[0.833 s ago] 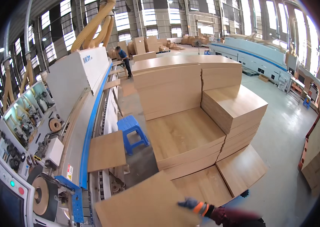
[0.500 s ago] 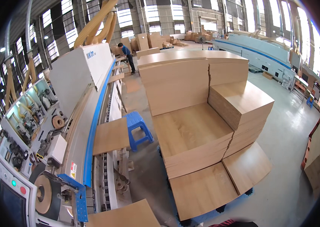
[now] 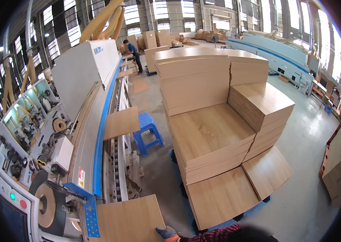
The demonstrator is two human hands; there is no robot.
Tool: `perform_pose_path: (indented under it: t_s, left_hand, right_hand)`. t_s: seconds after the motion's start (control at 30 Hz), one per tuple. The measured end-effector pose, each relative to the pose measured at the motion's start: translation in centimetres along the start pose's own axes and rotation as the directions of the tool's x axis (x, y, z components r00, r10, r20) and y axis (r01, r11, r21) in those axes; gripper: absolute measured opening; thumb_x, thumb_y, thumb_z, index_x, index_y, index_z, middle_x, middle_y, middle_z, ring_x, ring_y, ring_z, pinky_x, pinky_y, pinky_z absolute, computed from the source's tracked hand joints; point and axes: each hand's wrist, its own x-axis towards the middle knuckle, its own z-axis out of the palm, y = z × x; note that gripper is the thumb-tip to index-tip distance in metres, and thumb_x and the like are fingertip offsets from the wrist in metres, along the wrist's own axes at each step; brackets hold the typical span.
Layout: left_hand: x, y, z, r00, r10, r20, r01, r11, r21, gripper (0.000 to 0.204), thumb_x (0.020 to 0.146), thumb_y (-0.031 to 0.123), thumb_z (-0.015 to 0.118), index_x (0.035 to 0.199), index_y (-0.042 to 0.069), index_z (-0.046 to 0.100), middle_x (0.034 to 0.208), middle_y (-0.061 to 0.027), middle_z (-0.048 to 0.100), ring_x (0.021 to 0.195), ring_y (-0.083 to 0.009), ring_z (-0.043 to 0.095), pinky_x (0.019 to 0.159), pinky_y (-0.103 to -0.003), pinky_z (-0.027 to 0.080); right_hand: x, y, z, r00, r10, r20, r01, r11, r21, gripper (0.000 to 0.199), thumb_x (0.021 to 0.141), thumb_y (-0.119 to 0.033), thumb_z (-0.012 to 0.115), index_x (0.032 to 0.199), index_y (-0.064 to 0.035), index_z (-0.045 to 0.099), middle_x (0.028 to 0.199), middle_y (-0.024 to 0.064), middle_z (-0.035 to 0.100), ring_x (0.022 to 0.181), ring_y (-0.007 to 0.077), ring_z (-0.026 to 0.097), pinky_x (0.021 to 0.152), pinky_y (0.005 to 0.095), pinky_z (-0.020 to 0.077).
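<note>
At the lower edge, my right hand [image 3: 167, 232], in a grey and orange glove, grips the right edge of a wood-grain panel [image 3: 132, 218]. A red plaid sleeve reaches it from the right. The panel lies flat at the near end of a long edge-banding machine [image 3: 82, 141], by its perforated blue bracket [image 3: 92, 215]. Farther along the machine, a second panel [image 3: 122, 122] sticks out from its blue-lined side. My left hand is out of view.
Stacked panels [image 3: 214, 135] stand on a blue pallet [image 3: 255, 209] to the right. A blue stool [image 3: 148, 133] sits between stack and machine. Near the machine's far end stands a person in blue [image 3: 133, 52]. A control console [image 3: 15, 209] is at lower left.
My gloved right hand has come into view at the near panel's right edge. That panel shows more fully now, and the whole view has shifted slightly. The farther panel has moved up along the machine.
</note>
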Motion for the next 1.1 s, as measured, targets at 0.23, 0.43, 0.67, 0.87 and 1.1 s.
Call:
perform_pose_path:
  t_s: [0.23, 0.43, 0.67, 0.87, 1.1]
  left_hand:
    - [1.6, 1.0, -0.5, 0.99, 0.119, -0.071, -0.115, 0.991, 0.068, 0.019, 0.087, 0.015, 0.048, 0.091, 0.0, 0.059, 0.093, -0.0159, 0.061, 0.088, -0.0317, 0.057, 0.083, -0.045, 0.041]
    - [3.6, -0.4, 5.2, 1.0, 0.006, 0.024, -0.007, 0.999, 0.035, 0.024, 0.088, 0.019, 0.047, 0.095, -0.001, 0.057, 0.097, -0.0177, 0.059, 0.091, -0.0329, 0.055, 0.083, -0.044, 0.041]
    - [8.6, -0.6, 14.5, 0.95, -0.015, 0.311, -0.023, 0.993, 0.116, 0.036, 0.086, 0.031, 0.04, 0.092, 0.001, 0.059, 0.096, -0.0168, 0.058, 0.087, -0.0327, 0.051, 0.075, -0.044, 0.038]
    - [13.1, 0.8, 19.8, 0.929, -0.326, 0.176, 0.36, 0.906, -0.223, 0.038, 0.084, 0.03, 0.049, 0.094, -0.005, 0.058, 0.098, -0.0248, 0.056, 0.093, -0.035, 0.052, 0.082, -0.042, 0.039]
    - [13.0, 18.6, 21.4, 0.841, 0.118, 0.528, 0.404, 0.512, -0.758, 0.028, 0.089, 0.019, 0.047, 0.109, 0.001, 0.051, 0.1, -0.0076, 0.054, 0.09, -0.0149, 0.051, 0.083, -0.025, 0.04]
  right_hand:
    - [1.1, -0.5, -0.1, 0.986, 0.136, -0.095, -0.146, 0.984, -0.106, 0.044, 0.076, -0.04, 0.059, 0.098, -0.0024, 0.06, 0.087, 0.0112, 0.063, 0.082, 0.0248, 0.058, 0.07, 0.0335, 0.0446]
    - [5.2, -5.4, 0.4, 0.992, 0.113, -0.048, -0.113, 0.993, -0.012, 0.04, 0.078, -0.036, 0.059, 0.099, -0.0023, 0.06, 0.087, 0.0101, 0.063, 0.081, 0.0216, 0.06, 0.069, 0.0322, 0.0456]
    - [13.6, -8.3, -0.4, 0.998, -0.059, 0.0, 0.058, 0.983, -0.172, 0.042, 0.08, -0.038, 0.053, 0.1, -0.0016, 0.059, 0.089, 0.0142, 0.062, 0.083, 0.0265, 0.059, 0.074, 0.0349, 0.0442]
    - [12.4, -13.5, -5.2, 0.858, -0.486, -0.164, 0.345, 0.783, -0.518, 0.046, 0.082, -0.037, 0.051, 0.111, -0.0022, 0.052, 0.1, 0.0173, 0.058, 0.095, 0.0299, 0.054, 0.081, 0.0371, 0.0408]
    - [-0.3, -32.5, -43.8, 0.088, -0.83, -0.551, 0.394, 0.537, -0.746, 0.023, 0.084, -0.024, 0.052, 0.091, -0.0023, 0.048, 0.084, 0.0137, 0.054, 0.077, 0.025, 0.051, 0.068, 0.0338, 0.0419]
